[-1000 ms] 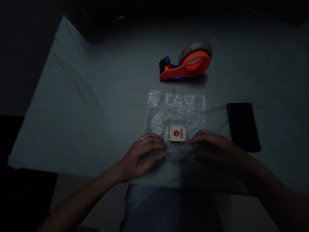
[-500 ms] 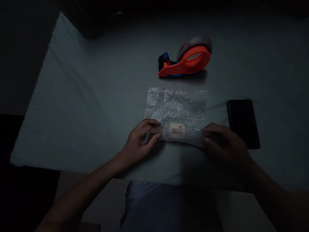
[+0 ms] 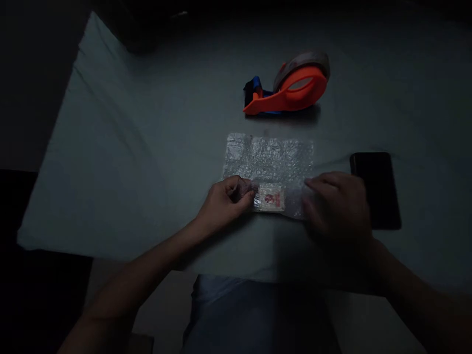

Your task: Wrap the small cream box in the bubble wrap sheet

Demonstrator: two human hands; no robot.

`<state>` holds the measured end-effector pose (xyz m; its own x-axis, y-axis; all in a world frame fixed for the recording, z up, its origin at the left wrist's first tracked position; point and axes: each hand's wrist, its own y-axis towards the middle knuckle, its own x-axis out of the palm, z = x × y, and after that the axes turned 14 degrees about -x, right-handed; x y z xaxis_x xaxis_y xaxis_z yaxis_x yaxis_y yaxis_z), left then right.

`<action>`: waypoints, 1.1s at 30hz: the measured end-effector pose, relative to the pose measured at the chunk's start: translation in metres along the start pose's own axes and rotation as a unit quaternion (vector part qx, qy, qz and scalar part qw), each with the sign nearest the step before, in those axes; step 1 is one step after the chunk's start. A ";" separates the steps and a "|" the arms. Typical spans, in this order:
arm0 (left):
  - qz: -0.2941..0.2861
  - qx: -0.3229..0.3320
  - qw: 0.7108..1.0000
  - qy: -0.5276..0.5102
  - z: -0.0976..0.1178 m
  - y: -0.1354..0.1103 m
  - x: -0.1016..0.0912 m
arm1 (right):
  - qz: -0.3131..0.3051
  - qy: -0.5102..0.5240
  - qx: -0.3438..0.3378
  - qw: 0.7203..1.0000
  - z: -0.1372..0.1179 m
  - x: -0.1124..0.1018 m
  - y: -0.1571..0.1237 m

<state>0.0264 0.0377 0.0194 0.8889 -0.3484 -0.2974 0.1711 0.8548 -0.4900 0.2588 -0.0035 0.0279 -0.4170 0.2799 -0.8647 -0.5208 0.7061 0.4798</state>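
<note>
A sheet of bubble wrap (image 3: 273, 157) lies in front of me, its near part folded over a small flat pack (image 3: 272, 198), pale with a red print, that shows through the plastic. My left hand (image 3: 230, 200) is closed on the left end of the fold, pinching the bubble wrap between thumb and fingers. At the right end, my right hand (image 3: 335, 204) grips the fold's edge with thumb and fingertips; it is slightly blurred. What kind of pack it is cannot be made out in the dim light.
An orange and blue tape dispenser (image 3: 295, 93) with a roll of tape lies beyond the bubble wrap. A black phone (image 3: 378, 191) lies to the right, close to my right hand. Pale cloth (image 3: 110, 196) covers the table, and its near edge runs above my lap.
The near flap of bubble wrap has been folded away from me over the pack, which now lies beneath it. Both hands have moved slightly forward, the right one also inward.
</note>
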 end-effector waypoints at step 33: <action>0.008 -0.091 0.995 0.045 -0.007 -0.007 -0.029 | -0.046 -0.028 -0.104 0.993 -0.034 0.031 0.006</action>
<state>-0.0037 0.0390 0.0257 0.8473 -0.3763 -0.3749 0.0709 0.7796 -0.6223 0.2172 -0.0129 0.0095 -0.3218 0.2598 -0.9105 -0.7003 0.5819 0.4136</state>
